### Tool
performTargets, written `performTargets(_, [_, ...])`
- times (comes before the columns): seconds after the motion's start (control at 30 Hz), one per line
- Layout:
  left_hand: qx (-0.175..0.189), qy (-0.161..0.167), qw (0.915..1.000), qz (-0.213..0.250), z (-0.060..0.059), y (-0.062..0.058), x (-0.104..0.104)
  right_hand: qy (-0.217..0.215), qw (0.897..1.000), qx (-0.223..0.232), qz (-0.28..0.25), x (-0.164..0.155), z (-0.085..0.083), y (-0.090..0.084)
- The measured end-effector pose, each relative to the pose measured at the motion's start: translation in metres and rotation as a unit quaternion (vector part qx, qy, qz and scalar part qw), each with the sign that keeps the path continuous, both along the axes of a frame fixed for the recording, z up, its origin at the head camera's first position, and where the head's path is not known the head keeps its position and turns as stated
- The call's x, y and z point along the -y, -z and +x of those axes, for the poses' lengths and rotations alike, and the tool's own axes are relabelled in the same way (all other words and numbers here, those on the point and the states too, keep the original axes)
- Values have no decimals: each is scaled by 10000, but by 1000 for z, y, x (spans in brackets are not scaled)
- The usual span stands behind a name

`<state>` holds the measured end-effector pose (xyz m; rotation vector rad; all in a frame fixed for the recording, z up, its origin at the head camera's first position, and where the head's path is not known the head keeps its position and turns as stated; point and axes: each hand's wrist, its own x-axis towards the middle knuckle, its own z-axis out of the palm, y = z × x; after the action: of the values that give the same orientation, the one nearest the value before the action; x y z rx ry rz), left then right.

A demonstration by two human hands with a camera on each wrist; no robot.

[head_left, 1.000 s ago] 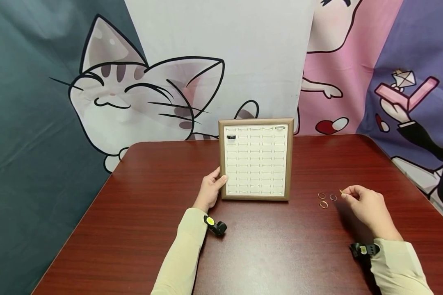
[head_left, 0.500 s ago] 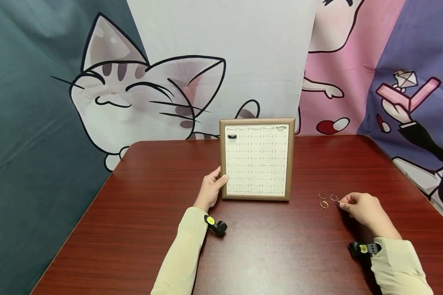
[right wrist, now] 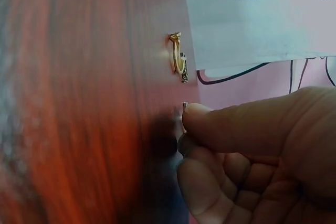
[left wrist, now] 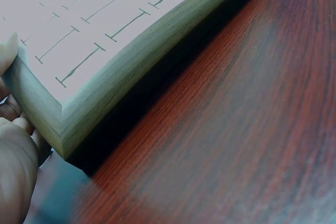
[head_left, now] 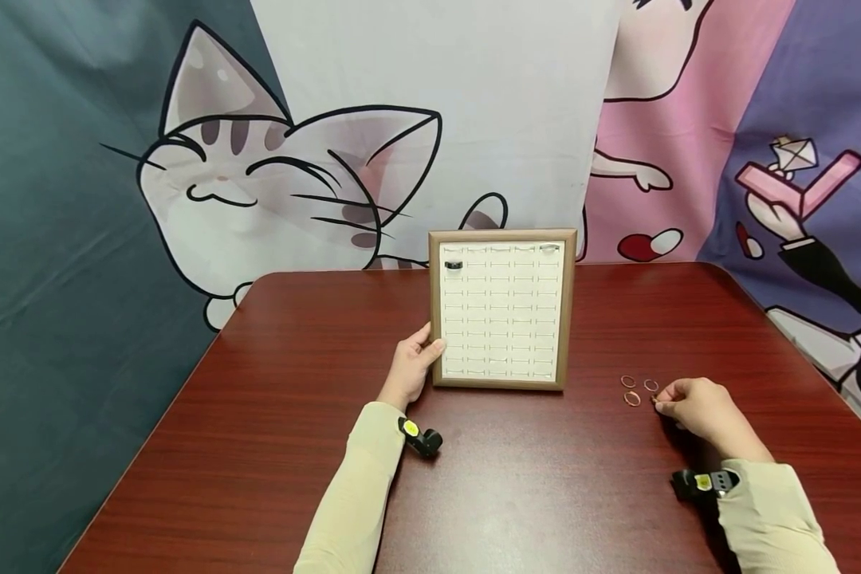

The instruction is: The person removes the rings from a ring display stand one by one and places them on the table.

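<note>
We count: one wood-framed white slotted ring tray [head_left: 502,311], left hand [head_left: 410,368] gripping its edge; three thin gold rings [head_left: 631,399] on red-brown wooden counter [head_left: 273,399]; right hand [head_left: 696,408] pinching fourth ring beside them.

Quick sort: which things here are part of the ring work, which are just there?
In play:
- right hand, pinching a small ring
- three loose rings on the table beside it
- ring display board, wooden frame, slotted white pad
- left hand, holding the board's left edge

Just there:
- table
- cartoon cat backdrop
- black ring already slotted at the board's top left
</note>
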<state>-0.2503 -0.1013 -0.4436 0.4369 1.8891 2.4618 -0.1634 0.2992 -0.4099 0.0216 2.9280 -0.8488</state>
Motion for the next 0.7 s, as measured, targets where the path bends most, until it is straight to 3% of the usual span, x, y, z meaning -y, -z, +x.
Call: performTargets(0.7, [13, -23, 10000, -11, -1, 0, 0, 104, 9999, 24, 17, 2, -2, -1])
